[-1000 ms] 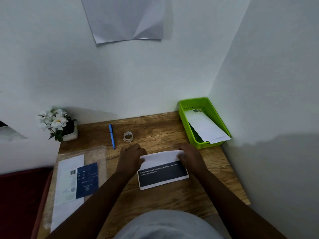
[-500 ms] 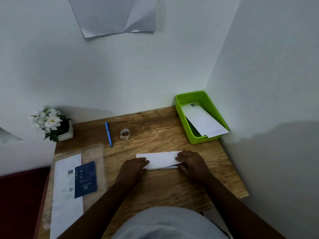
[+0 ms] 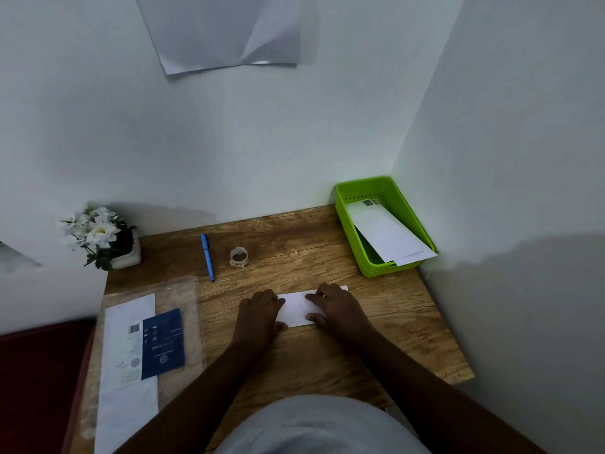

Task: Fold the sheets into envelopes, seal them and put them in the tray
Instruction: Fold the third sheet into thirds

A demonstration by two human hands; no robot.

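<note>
Both hands have slid inward over the folded sheet (image 3: pixel 296 309).

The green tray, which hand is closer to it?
The right hand. It presses the right end of the folded sheet, just below and left of the green tray in the picture. The left hand presses the sheet's left end, farther off.

both ends of the folded sheet (image 3: pixel 296 309) covered by the left hand (image 3: pixel 258 314) and right hand (image 3: pixel 339 311), print on the packet (image 3: pixel 144 342) left of the sheet too small to be read, packet's near end cut off by the bottom edge
</note>
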